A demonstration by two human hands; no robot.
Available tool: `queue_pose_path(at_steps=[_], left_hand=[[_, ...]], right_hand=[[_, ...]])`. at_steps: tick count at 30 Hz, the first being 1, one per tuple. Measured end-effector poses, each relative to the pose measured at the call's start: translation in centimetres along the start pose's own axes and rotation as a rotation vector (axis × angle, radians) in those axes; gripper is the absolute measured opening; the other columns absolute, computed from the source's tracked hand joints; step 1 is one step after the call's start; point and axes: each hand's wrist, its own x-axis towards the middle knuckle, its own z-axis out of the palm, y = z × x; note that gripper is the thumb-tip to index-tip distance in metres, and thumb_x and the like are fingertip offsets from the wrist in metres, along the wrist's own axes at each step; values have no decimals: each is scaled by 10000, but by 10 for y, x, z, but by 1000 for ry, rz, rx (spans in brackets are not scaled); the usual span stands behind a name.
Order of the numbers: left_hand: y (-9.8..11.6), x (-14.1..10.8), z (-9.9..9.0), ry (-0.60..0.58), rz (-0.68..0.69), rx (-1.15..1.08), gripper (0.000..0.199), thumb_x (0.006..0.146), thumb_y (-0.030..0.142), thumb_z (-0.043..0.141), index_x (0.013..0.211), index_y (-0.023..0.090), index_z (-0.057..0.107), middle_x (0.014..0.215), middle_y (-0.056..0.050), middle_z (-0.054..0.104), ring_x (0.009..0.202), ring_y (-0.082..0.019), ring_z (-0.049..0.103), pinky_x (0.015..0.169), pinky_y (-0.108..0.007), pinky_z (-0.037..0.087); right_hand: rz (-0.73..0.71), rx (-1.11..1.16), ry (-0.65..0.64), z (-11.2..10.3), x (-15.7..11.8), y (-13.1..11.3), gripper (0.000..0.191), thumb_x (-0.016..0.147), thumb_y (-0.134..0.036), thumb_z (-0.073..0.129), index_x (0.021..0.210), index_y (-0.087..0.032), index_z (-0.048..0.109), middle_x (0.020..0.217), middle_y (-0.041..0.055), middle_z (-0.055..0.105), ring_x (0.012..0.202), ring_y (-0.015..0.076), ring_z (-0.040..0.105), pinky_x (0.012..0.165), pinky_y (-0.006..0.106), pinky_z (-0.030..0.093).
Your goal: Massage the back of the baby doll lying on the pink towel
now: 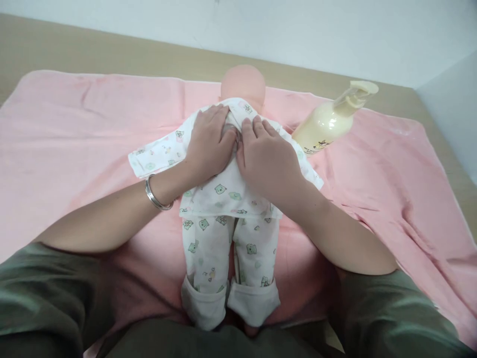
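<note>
A baby doll (244, 84) lies on the pink blanket with its smooth bald head away from me; no face shows. It wears a white printed top (223, 199) and matching trousers (208, 253) with turned-up cuffs. My left hand (212, 141) rests flat on the upper left of the top, fingers stretched toward the collar. Beside it, my right hand (266, 156) lies on the upper right, its fingers extended and slightly bent. The cloth is bunched between the two hands. Whether any cloth is caught under the fingertips is hard to see.
A pale yellow pump bottle (328, 122) leans to the right, next to the doll's right-side sleeve. The wrinkled pink blanket (74, 124) covers most of the wooden table (112, 52). A white wall (279, 30) stands behind the table's far edge.
</note>
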Motion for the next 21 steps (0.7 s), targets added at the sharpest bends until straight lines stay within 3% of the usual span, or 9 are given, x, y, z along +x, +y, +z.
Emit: queue_pose_path(at_steps=[3,9,13,15,18,21], left_hand=[[7,-3,3,71,-153,-16,525,1015,334,323,1466,209,560,1645,-98,564,1582,-279,453,1391,-493,296],[2,-1,6,62,-139,-78,563,1017,446,367,1525,268,533,1666,-29,546,1613,-286,409,1407,-499,246],[2,-2,5,93,-116,-107,517,996,402,441,1484,295,576,1627,-38,590,1590,-301,445,1393,-528,290],[9,-5,3,76,-133,-81,542,996,371,430,1506,253,569,1642,-67,574,1599,-297,438,1397,-515,291],[20,-12,1,34,-135,-26,636,1006,334,371,1585,100,492,1710,-150,482,1645,-300,370,1423,-512,233],[20,-14,1,23,-80,-37,636,1003,309,371,1597,108,476,1742,-135,440,1666,-304,337,1430,-529,213]], right_hand=[[13,12,-16,1,3,2,545,1079,-256,370,1541,-25,544,1628,250,545,1599,430,445,1298,648,424],[70,58,2,9,21,14,629,1073,-269,368,1642,-7,424,1740,206,409,1677,377,314,1400,571,274],[82,52,3,12,20,12,654,1061,-256,376,1650,25,405,1746,224,391,1675,372,319,1408,548,262],[58,73,39,13,20,14,637,1060,-280,375,1639,-23,440,1731,205,427,1662,374,347,1392,587,280],[12,74,48,12,21,20,613,1067,-310,366,1616,-58,470,1709,196,462,1651,374,368,1380,606,292],[-44,31,6,11,22,25,614,1077,-307,350,1603,-10,459,1696,236,462,1640,383,381,1379,589,302]])
